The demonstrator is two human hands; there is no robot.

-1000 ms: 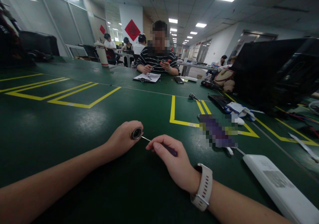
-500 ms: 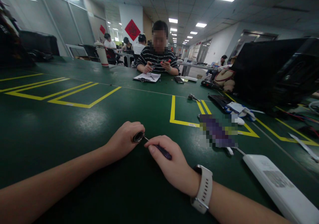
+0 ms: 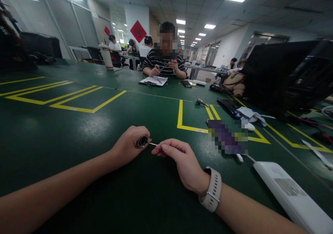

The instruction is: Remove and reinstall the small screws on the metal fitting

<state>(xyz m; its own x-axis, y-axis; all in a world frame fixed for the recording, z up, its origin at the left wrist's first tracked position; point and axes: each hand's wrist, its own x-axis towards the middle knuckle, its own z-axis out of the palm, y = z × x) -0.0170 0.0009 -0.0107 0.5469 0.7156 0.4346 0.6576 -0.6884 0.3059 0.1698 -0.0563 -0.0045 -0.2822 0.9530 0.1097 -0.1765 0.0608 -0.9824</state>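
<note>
My left hand (image 3: pixel 130 143) is closed around a dark cylindrical metal part (image 3: pixel 142 142), its round hollow end facing me. Fingers of my right hand (image 3: pixel 186 164) wrap the dark handle of a screwdriver (image 3: pixel 152 144), most of which they hide. The thin shaft reaches left to the side of the metal part, by my left fingertips. Whether its tip touches the part, I cannot tell. Both hands are just above the green table (image 3: pixel 99 126).
A small metal piece (image 3: pixel 200 102) lies beyond my right hand. Nearby are a blurred-out phone-like object (image 3: pixel 226 136), a white power strip (image 3: pixel 288 189), a dark tray (image 3: pixel 229 107) and white-blue gloves (image 3: pixel 249 116). Across the table sits a person (image 3: pixel 165 58) behind a clipboard (image 3: pixel 153 81).
My right fingers have shifted and rolled over the screwdriver handle, now covering more of it. The metal part has turned and moved slightly left in my left hand.
</note>
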